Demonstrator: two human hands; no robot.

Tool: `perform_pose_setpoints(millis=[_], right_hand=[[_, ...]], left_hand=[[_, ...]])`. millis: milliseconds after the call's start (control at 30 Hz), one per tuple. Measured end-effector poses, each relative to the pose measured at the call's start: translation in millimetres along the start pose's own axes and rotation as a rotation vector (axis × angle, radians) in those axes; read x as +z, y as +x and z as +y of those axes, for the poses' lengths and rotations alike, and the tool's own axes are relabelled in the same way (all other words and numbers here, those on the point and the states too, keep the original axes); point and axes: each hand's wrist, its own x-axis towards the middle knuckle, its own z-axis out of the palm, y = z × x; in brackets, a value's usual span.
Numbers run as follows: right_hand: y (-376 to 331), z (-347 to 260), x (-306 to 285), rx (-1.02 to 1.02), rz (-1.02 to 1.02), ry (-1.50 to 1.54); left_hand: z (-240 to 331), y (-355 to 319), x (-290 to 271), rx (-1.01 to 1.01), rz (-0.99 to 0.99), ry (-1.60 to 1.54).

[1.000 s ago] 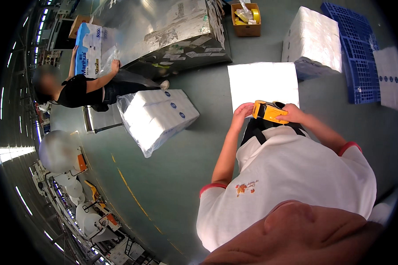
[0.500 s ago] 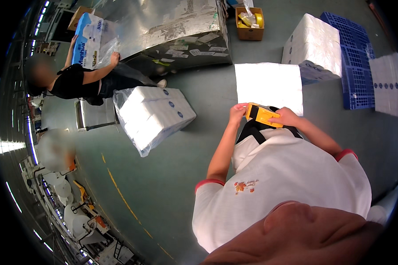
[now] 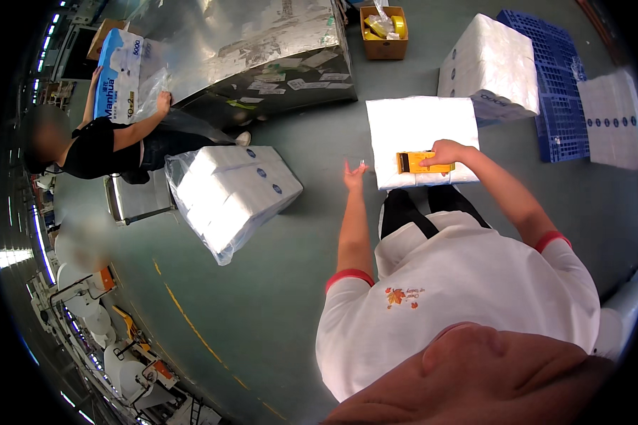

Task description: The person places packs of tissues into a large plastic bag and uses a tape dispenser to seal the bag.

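In front of my legs stands a white-topped pack (image 3: pixel 418 113) with a bluish lower edge. My right hand (image 3: pixel 448 151) grips a yellow tape dispenser (image 3: pixel 408 162) with a dark end, held over the pack's near part. Its exact contact with the surface is hard to make out. My left hand (image 3: pixel 354 177) is held out left of the pack, over the floor, with its fingers apart. A tiny pale glint shows at one fingertip, too small to name.
Wrapped white bundles (image 3: pixel 489 64) stand beyond and right, near a blue plastic pallet (image 3: pixel 561 92). A carton (image 3: pixel 385 48) holds yellow rolls. Left are a bagged white bundle (image 3: pixel 237 184), a metal-topped table (image 3: pixel 241 42) and a co-worker (image 3: pixel 113 145) handling a blue-and-white plastic package (image 3: pixel 120 81).
My left hand has come off the dispenser and moved left, its fingers spreading. My right hand has carried the dispenser forward over the white pack. The whole view has shifted slightly.
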Motion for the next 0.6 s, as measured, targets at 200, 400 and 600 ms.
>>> perform_pose_setpoints(millis=[200, 400, 600], right_hand=[[9, 34, 12, 0.034, 0.017, 0.001], [14, 46, 6, -0.049, -0.051, 0.011], [5, 59, 0, -0.152, -0.034, 0.016]], left_hand=[[-18, -15, 68, -0.551, 0.517, 0.584], [-23, -12, 37, -0.530, 0.495, 0.862], [7, -25, 45, 0.005, 0.160, 0.328]])
